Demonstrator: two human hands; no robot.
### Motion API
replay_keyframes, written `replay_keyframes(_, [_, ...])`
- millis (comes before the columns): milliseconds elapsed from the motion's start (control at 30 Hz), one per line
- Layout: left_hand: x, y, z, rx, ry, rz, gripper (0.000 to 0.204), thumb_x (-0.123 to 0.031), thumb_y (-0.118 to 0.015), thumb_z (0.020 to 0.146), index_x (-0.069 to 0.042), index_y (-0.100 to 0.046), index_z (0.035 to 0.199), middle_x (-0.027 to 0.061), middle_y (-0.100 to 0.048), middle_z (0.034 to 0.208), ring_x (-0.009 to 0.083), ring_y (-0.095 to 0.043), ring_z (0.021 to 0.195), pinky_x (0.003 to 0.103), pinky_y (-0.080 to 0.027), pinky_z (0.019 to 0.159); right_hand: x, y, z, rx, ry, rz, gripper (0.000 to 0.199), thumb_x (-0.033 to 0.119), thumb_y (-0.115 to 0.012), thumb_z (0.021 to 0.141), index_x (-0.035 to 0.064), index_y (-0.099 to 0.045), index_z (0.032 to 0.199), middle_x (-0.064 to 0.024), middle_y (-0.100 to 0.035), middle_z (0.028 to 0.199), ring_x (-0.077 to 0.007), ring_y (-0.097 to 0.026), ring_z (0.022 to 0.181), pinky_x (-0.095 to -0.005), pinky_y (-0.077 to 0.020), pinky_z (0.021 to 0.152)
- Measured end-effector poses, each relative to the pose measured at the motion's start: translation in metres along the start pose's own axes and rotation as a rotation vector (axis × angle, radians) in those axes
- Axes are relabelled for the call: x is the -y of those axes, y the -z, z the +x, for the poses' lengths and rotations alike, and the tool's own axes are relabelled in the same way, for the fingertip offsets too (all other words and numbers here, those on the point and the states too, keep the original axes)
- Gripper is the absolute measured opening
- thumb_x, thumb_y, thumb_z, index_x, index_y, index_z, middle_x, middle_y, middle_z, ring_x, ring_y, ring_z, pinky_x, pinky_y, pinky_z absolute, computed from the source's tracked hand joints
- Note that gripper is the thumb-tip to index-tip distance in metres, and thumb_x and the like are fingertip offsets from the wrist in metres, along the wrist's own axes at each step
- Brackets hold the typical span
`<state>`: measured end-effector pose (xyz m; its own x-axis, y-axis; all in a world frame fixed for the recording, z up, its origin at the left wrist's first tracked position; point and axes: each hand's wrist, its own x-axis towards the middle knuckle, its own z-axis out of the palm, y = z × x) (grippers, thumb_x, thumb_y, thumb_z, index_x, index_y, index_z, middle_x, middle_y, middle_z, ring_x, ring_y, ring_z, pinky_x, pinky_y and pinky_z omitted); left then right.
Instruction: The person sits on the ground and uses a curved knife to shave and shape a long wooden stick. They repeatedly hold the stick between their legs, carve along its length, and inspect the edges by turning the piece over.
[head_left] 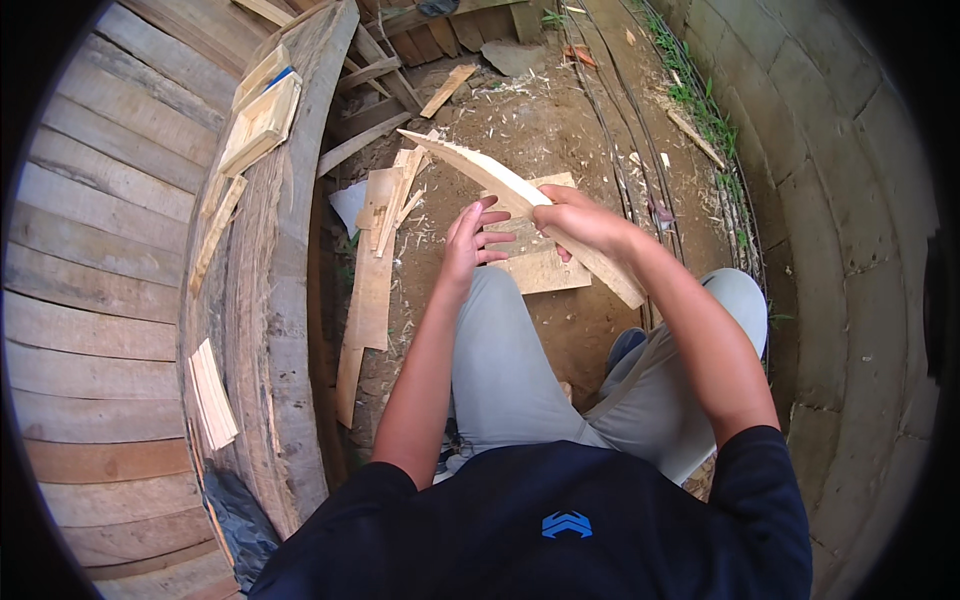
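- Strip (478, 166) is slanting above the board (550, 274), in front of the person.
- Long axis is running from far left to near right; tapered tip is pointing away and leftward, blunt end is sitting between the knees (490, 290).
- Right hand (585, 222) is gripping the strip, thumb pressing its face.
- Left hand (468, 245) is hovering just beside it, fingers spread; contact: cannot tell.

Bright, diffuse daylight; shadows soft. Palest tone on the curved cream-coloured wooden strip (508, 187), upper centre, its top edge near washed-out. Deep shade beside the long weathered grey-brown wooden plank (250, 330), left of centre. Dark short-sleeved cloth shirt (490, 520), bottom centre, loses fold detail. Fisheye bows the grey block wall (850, 300) at right, brown wooden boards (110, 330) at left. All 4 corners black.
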<state>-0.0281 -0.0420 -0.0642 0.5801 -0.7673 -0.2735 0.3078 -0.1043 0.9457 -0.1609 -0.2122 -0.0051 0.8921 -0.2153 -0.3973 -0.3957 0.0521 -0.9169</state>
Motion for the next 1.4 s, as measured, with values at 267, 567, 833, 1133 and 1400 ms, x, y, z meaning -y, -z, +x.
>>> replay_keyframes(267, [0.0,-0.013,-0.001,0.06,-0.057,0.046,0.049,-0.042,-0.043,0.102,-0.006,-0.048,0.136,0.0141,-0.063,0.12,0.0217,-0.067,0.094,0.032,-0.057,0.07,0.0,-0.012,-0.001,-0.032,0.034,0.104,0.029,0.025,-0.061,0.085,0.0057,-0.058,0.108,-0.0024,-0.054,0.083,-0.0098,-0.051,0.066,-0.0265,-0.0414,0.051])
replay_keyframes(567, [-0.002,0.013,0.005,-0.124,-0.092,0.095,0.037,-0.02,-0.054,0.098,-0.004,-0.049,0.131,0.0123,-0.064,0.115,0.0183,-0.067,0.089,0.028,-0.056,0.063,-0.002,-0.007,0.004,-0.123,-0.124,0.068,0.026,0.027,-0.062,0.085,0.0081,-0.057,0.103,-0.0008,-0.052,0.081,-0.01,-0.047,0.066,-0.028,-0.0408,0.057])
replay_keyframes(833, [-0.018,0.041,0.011,-0.359,-0.093,0.034,0.037,-0.024,-0.052,0.1,-0.004,-0.049,0.131,0.0135,-0.062,0.119,0.0213,-0.067,0.094,0.033,-0.057,0.072,-0.005,-0.01,0.002,-0.044,-0.241,0.116,0.036,0.027,-0.064,0.081,0.0041,-0.053,0.106,-0.0033,-0.051,0.082,-0.0117,-0.047,0.063,-0.0303,-0.0414,0.054])
replay_keyframes(1133, [-0.02,0.071,0.039,-0.445,-0.202,-0.234,0.055,-0.043,-0.048,0.101,-0.001,-0.044,0.135,0.0206,-0.053,0.133,0.0316,-0.058,0.116,0.043,-0.051,0.09,-0.01,-0.021,0.003,0.166,-0.16,-0.053,0.031,0.023,-0.063,0.084,0.0062,-0.057,0.11,-0.0001,-0.052,0.079,-0.0079,-0.047,0.057,-0.0255,-0.0389,0.05])
replay_keyframes(1400, [-0.025,0.065,0.047,-0.472,-0.229,-0.26,0.051,-0.046,-0.052,0.099,-0.003,-0.051,0.125,0.016,-0.057,0.122,0.027,-0.061,0.103,0.042,-0.052,0.086,-0.004,-0.018,-0.002,0.224,-0.104,-0.061,0.032,0.021,-0.062,0.084,0.0057,-0.056,0.112,-0.0008,-0.052,0.078,-0.0074,-0.05,0.059,-0.025,-0.0404,0.048])
